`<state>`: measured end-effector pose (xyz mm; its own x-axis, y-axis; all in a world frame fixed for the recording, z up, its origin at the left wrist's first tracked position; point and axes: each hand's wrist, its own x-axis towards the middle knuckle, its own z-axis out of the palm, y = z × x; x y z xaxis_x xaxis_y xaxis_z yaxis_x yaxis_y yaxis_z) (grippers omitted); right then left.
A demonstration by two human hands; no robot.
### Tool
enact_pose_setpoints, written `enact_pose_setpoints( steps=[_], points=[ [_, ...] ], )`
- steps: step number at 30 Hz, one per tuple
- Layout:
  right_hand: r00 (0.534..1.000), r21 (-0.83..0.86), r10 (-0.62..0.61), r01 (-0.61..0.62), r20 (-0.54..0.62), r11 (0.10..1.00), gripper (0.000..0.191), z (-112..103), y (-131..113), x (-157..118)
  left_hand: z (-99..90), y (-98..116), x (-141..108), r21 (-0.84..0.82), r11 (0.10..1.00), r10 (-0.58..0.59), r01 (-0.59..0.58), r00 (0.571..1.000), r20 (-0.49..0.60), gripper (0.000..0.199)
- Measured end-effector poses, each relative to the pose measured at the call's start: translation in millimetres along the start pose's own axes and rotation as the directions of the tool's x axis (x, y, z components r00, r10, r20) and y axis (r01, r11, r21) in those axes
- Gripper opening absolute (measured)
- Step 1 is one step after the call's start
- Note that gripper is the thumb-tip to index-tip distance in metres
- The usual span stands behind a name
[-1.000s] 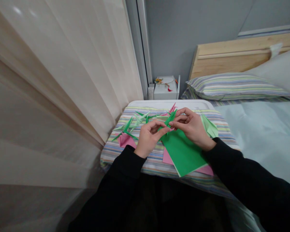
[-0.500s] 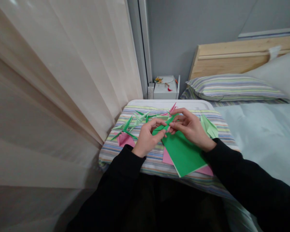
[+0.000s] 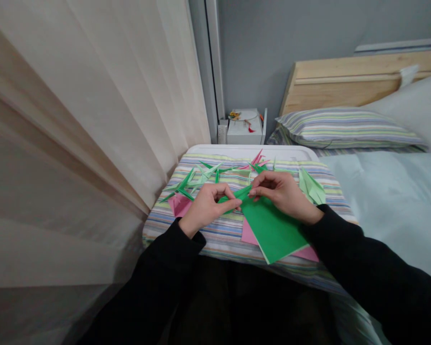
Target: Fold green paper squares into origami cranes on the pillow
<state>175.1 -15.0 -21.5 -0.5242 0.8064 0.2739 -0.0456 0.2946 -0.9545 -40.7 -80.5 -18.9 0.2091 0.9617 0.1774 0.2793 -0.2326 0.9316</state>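
Between my two hands is a folded green paper piece (image 3: pixel 243 193), pinched at its left part by my left hand (image 3: pixel 215 203) and at its right end by my right hand (image 3: pixel 282 192). Under and beside my right hand lie green paper sheets (image 3: pixel 275 232), with pink paper (image 3: pixel 249 234) showing beneath them. Folded green paper shapes (image 3: pixel 205 175) are spread beyond my left hand, and a pink folded piece (image 3: pixel 179 205) lies to its left. A pink pointed shape (image 3: pixel 257 159) sits beyond my hands. My fingertips hide parts of the held piece.
A striped cloth (image 3: pixel 215 242) covers the small table, whose white edge (image 3: pixel 251 151) shows at the back. Right of my right hand is a light green folded paper (image 3: pixel 311 186). A curtain (image 3: pixel 129 96) hangs at left; a bed (image 3: pixel 391 191) stands at right.
My hands have moved apart, my left hand going left and slightly down. The held green piece now stretches between them. Its right part has come out from under my right fingers.
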Motion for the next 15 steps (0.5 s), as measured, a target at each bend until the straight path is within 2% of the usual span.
enact_pose_setpoints(
  steps=[8,15],
  points=[
    [0.996,-0.025,0.086,-0.086,0.0,0.996,0.033,0.8,-4.1,-3.0,1.4,-5.3,-1.1,-0.079,0.996,-0.037,0.038,0.999,0.012,0.024],
    [0.996,-0.066,0.093,-0.093,-0.012,0.993,0.037,1.3,-2.7,-3.6,3.0,-5.3,-0.1,-0.084,0.994,-0.07,0.072,0.997,0.026,0.025]
  ],
)
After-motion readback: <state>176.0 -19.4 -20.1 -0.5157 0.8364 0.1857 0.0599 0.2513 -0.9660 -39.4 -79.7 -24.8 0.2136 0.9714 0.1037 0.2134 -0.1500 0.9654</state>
